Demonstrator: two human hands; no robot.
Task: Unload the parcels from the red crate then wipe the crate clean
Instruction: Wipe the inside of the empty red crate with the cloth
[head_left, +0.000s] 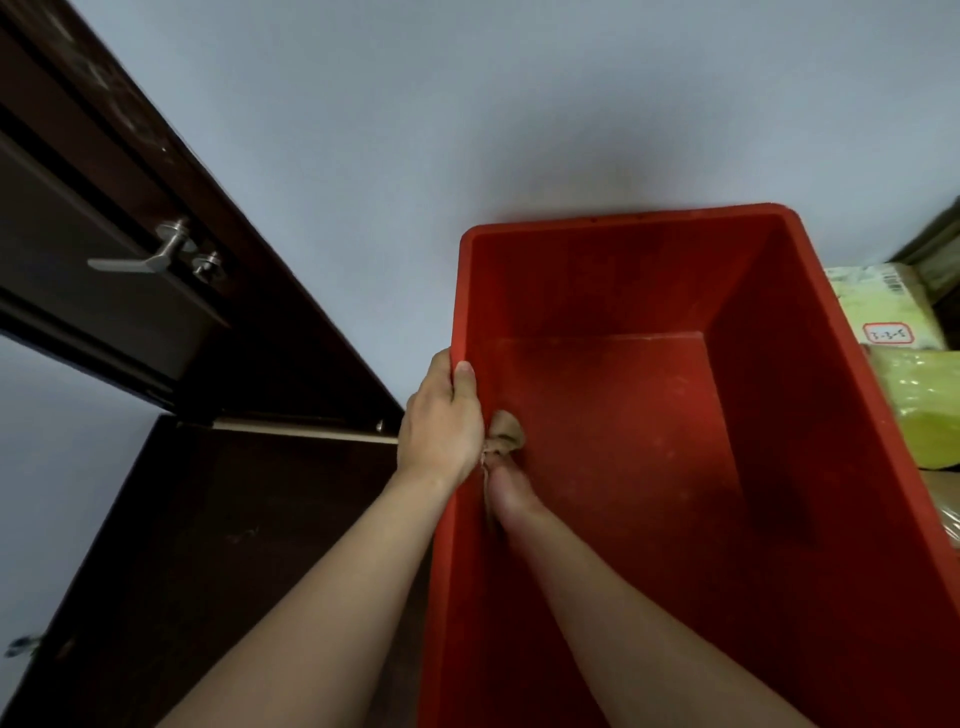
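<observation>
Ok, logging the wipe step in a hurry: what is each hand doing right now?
Left hand: gripping the left rim of the crate.
Right hand: inside the crate, holding a bunched cloth against its wall.

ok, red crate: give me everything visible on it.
The red crate is a deep rectangular tub, plastic by its look, with a rolled rim and solid walls. It is unloaded; floor and walls show pale dusty smudges. It sits open side up, its far end toward a grey wall, parcels beside its right wall. The left hand grips its left rim, thumb inside; the right hand holds a tan cloth against the left inner wall.
</observation>
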